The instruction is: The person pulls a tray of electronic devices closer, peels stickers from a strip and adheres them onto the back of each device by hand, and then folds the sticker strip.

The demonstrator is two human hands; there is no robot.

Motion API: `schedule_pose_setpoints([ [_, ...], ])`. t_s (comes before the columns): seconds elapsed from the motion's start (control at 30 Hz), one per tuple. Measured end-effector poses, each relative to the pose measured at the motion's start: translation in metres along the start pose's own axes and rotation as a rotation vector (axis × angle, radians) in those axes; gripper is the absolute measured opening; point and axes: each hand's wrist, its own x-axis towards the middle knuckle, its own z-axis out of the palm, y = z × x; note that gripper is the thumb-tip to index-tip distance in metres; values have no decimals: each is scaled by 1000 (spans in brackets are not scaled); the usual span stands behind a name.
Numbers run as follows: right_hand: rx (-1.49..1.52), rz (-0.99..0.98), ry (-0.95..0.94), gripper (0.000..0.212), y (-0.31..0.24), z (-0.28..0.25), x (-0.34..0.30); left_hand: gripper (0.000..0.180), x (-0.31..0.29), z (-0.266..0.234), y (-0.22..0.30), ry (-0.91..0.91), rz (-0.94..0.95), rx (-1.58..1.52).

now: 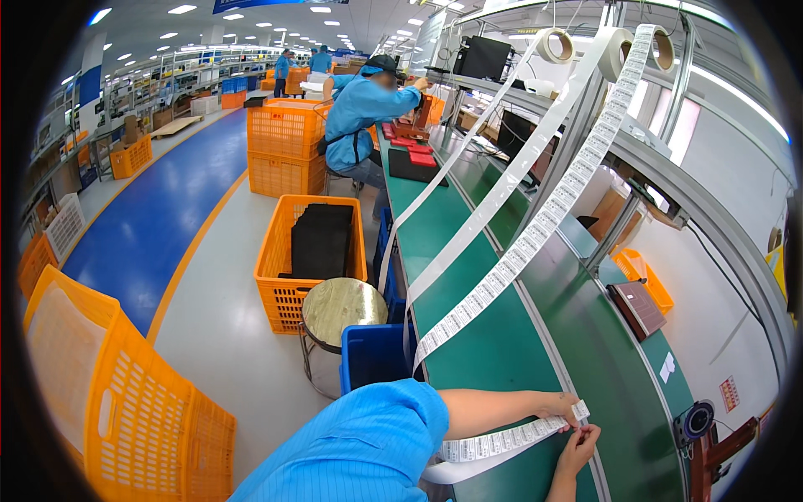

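Note:
A strip of white printed labels (502, 442) runs low across the front of the green bench, its end reaching my hands. My left hand (555, 406) is closed on the strip near that end, where a small white label (580, 410) sticks up at the fingertips. Just below it, my right hand (577, 448) has its fingers pinched together close to the strip's end; whatever is between them is too small to make out. From a roll of labels (662, 50) on the overhead rack, a long printed strip (535, 243) slants down toward the bench's left edge.
Two more rolls (554, 46) hang beside it, trailing pale strips. Left of the green bench (502, 335) stand a blue bin (368, 356), a round stool (345, 309) and orange crates (284, 289). A co-worker in blue (360, 113) sits farther along. A dark round device (696, 420) is at right.

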Motion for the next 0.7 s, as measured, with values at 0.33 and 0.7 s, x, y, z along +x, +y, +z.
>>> schedule_pose_setpoints([
  [0.33,5,3,4,11,-1,-2,-1,25,1,3,1,-34,5,14],
  [0.7,30,7,-11,17,-1,0,-1,17,-2,4,2,0,19,12],
])
